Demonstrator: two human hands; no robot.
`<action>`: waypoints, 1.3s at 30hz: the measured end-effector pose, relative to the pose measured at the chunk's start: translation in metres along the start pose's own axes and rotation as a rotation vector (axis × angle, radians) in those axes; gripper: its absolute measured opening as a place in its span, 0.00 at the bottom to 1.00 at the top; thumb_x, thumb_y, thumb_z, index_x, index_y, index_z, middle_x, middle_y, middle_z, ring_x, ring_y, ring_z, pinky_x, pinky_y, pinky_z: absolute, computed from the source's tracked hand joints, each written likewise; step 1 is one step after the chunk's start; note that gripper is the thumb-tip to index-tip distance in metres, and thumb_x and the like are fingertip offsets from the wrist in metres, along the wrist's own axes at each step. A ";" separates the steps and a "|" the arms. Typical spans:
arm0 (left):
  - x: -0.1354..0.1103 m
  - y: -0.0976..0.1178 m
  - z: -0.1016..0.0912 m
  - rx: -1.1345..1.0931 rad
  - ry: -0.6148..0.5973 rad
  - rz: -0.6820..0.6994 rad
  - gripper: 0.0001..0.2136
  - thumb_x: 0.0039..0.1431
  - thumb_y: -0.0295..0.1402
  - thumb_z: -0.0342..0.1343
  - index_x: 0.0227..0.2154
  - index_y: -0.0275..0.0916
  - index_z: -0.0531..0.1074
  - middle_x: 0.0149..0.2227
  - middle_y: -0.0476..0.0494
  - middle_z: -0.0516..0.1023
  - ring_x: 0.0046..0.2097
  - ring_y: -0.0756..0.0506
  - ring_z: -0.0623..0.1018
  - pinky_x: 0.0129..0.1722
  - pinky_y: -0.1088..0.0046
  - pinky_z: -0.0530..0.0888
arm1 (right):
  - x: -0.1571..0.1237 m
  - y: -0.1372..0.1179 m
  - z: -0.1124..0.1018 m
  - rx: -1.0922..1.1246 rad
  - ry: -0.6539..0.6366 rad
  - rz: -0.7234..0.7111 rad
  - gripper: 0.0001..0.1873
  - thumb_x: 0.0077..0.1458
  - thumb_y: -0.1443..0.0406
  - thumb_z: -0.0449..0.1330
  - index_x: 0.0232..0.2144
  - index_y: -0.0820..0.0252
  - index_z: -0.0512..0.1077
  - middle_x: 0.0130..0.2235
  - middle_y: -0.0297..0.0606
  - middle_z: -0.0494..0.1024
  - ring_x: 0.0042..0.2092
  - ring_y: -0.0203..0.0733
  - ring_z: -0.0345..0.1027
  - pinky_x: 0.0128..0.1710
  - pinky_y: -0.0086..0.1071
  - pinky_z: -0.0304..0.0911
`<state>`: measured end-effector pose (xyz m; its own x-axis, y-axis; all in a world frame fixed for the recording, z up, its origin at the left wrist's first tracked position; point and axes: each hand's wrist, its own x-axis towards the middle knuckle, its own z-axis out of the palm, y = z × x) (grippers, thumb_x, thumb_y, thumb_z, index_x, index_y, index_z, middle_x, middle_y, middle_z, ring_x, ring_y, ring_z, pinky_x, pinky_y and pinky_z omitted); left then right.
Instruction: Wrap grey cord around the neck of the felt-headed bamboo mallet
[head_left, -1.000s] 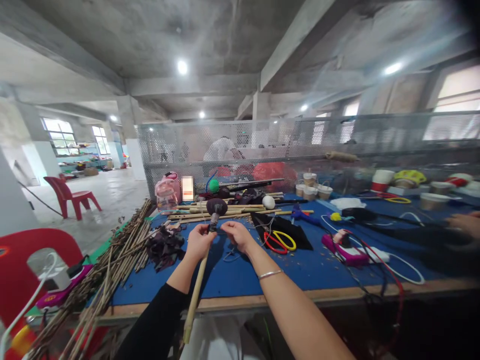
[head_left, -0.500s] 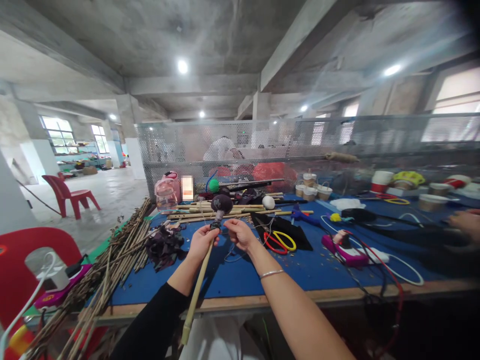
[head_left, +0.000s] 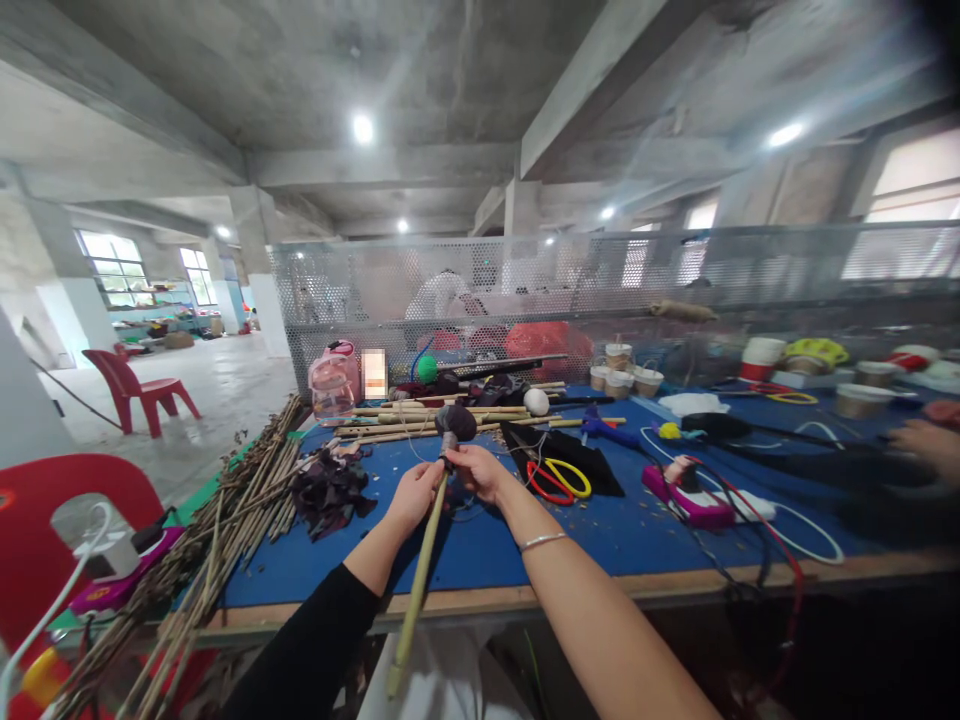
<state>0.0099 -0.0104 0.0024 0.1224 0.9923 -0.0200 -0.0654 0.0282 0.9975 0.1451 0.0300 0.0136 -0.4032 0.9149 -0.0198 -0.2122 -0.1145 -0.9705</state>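
Observation:
I hold a long bamboo stick that slants up from below the table edge. A dark rounded head sits on its top end. My left hand is wrapped round the stick just under the head. My right hand pinches the neck of the stick close below the dark head, touching my left hand. A thin thread trails loosely on the blue table top under my hands.
A bundle of thin sticks lies along the table's left edge beside dark purple scraps. Red and yellow scissors, a pink glue gun with cables, bamboo rods and cups lie beyond. Another person's hand is at far right.
The stick and its dark head have shifted right and slightly lower. My two hands have come together at the stick's neck.

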 end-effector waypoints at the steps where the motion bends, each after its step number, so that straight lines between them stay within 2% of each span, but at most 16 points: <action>1: 0.002 -0.001 -0.001 0.050 0.079 0.075 0.17 0.47 0.46 0.54 0.29 0.35 0.67 0.18 0.51 0.68 0.18 0.53 0.67 0.17 0.79 0.62 | 0.001 0.001 0.001 -0.007 0.017 -0.013 0.17 0.37 0.57 0.64 0.21 0.61 0.61 0.10 0.20 0.52 0.12 0.24 0.37 0.11 0.23 0.30; 3: 0.006 -0.002 -0.004 0.115 0.180 0.198 0.17 0.43 0.45 0.58 0.27 0.35 0.66 0.16 0.55 0.65 0.17 0.55 0.63 0.18 0.80 0.59 | 0.002 0.001 0.004 -0.019 0.024 -0.044 0.18 0.37 0.57 0.64 0.19 0.61 0.60 0.10 0.19 0.49 0.12 0.24 0.36 0.11 0.24 0.30; 8: 0.009 -0.004 -0.006 0.117 0.171 0.282 0.16 0.35 0.38 0.64 0.26 0.36 0.65 0.17 0.57 0.64 0.18 0.56 0.62 0.18 0.81 0.57 | 0.001 0.000 0.007 -0.075 0.026 -0.045 0.18 0.37 0.55 0.64 0.19 0.61 0.61 0.09 0.21 0.52 0.11 0.24 0.39 0.11 0.25 0.31; 15: 0.005 0.002 -0.002 -0.007 0.144 0.111 0.16 0.32 0.37 0.65 0.21 0.36 0.65 0.14 0.56 0.65 0.15 0.55 0.63 0.14 0.81 0.58 | 0.000 0.003 0.009 -0.109 0.049 -0.047 0.19 0.38 0.54 0.63 0.20 0.60 0.61 0.09 0.20 0.53 0.10 0.24 0.40 0.10 0.24 0.31; 21: 0.003 0.011 -0.004 -0.181 0.135 0.073 0.15 0.43 0.43 0.59 0.20 0.34 0.66 0.15 0.53 0.67 0.14 0.57 0.63 0.14 0.82 0.61 | -0.001 -0.003 0.010 0.003 -0.042 -0.036 0.18 0.38 0.55 0.64 0.27 0.61 0.64 0.12 0.19 0.52 0.13 0.24 0.37 0.11 0.22 0.29; 25: 0.000 0.012 -0.005 -0.344 -0.016 -0.041 0.14 0.48 0.40 0.57 0.23 0.32 0.69 0.16 0.50 0.68 0.15 0.57 0.65 0.15 0.83 0.63 | 0.000 -0.004 0.009 0.058 -0.113 -0.020 0.17 0.39 0.57 0.64 0.27 0.62 0.64 0.13 0.21 0.57 0.13 0.23 0.38 0.12 0.22 0.28; 28: -0.001 0.009 -0.004 -0.420 -0.150 -0.056 0.10 0.52 0.36 0.54 0.27 0.32 0.71 0.23 0.45 0.73 0.20 0.55 0.71 0.21 0.81 0.69 | 0.003 0.000 0.005 0.089 -0.168 -0.015 0.17 0.39 0.59 0.64 0.28 0.62 0.65 0.16 0.25 0.63 0.13 0.24 0.46 0.12 0.22 0.30; 30: -0.001 0.007 -0.003 -0.404 -0.177 -0.106 0.10 0.54 0.35 0.51 0.28 0.31 0.70 0.26 0.41 0.74 0.23 0.53 0.73 0.23 0.79 0.71 | 0.004 0.002 0.002 0.084 -0.165 -0.022 0.16 0.38 0.60 0.64 0.28 0.63 0.65 0.17 0.27 0.65 0.13 0.25 0.48 0.11 0.22 0.31; 32: -0.001 0.005 -0.001 -0.334 -0.130 -0.142 0.12 0.55 0.38 0.49 0.30 0.31 0.68 0.24 0.41 0.74 0.22 0.51 0.74 0.20 0.78 0.70 | 0.004 0.004 0.002 0.063 -0.119 -0.027 0.15 0.38 0.61 0.64 0.27 0.63 0.65 0.16 0.27 0.65 0.12 0.24 0.45 0.11 0.23 0.30; 35: -0.001 0.003 0.000 -0.186 0.005 -0.021 0.15 0.52 0.41 0.52 0.37 0.35 0.64 0.24 0.46 0.73 0.18 0.51 0.72 0.15 0.78 0.67 | 0.003 0.004 0.005 0.042 -0.037 -0.037 0.14 0.38 0.62 0.64 0.25 0.62 0.64 0.13 0.23 0.60 0.12 0.23 0.40 0.11 0.24 0.30; 39: 0.000 0.002 0.000 -0.022 0.080 0.197 0.23 0.40 0.35 0.63 0.40 0.37 0.62 0.21 0.55 0.70 0.16 0.54 0.69 0.15 0.81 0.64 | 0.002 0.003 0.009 0.018 -0.018 -0.050 0.15 0.38 0.60 0.64 0.25 0.62 0.64 0.12 0.23 0.59 0.12 0.24 0.40 0.12 0.25 0.30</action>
<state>0.0096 -0.0107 0.0041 0.0260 0.9853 0.1688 -0.1023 -0.1654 0.9809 0.1358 0.0276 0.0129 -0.4078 0.9125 0.0333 -0.2485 -0.0758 -0.9657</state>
